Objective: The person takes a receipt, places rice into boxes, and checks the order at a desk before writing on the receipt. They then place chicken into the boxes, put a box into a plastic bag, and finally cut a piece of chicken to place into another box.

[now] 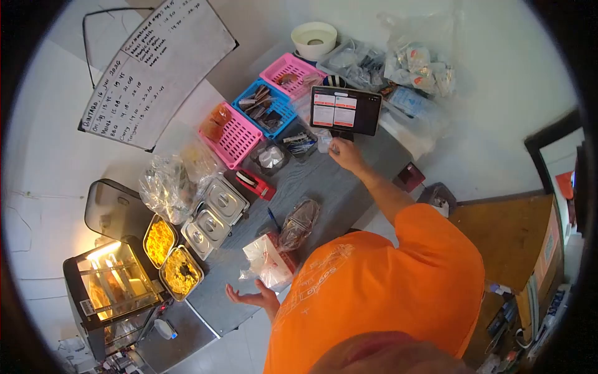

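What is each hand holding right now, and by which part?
Left hand: open, nothing held. Right hand reaches under the tablet; whether it holds anything cannot be told.

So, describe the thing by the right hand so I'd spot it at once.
On the grey counter, look beside the blue basket. The tablet stands there above the right hand. It alone has a dark frame and a lit screen with red-topped white panels.

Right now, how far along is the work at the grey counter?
Looks done: two open steel trays hold yellow food, and three more have lids on. In hand: the right hand is up at the black tablet showing red-and-white screens; the left hand hangs open and empty beside a white plastic bag. Left, probably: that bag and the clear bag lie untouched.
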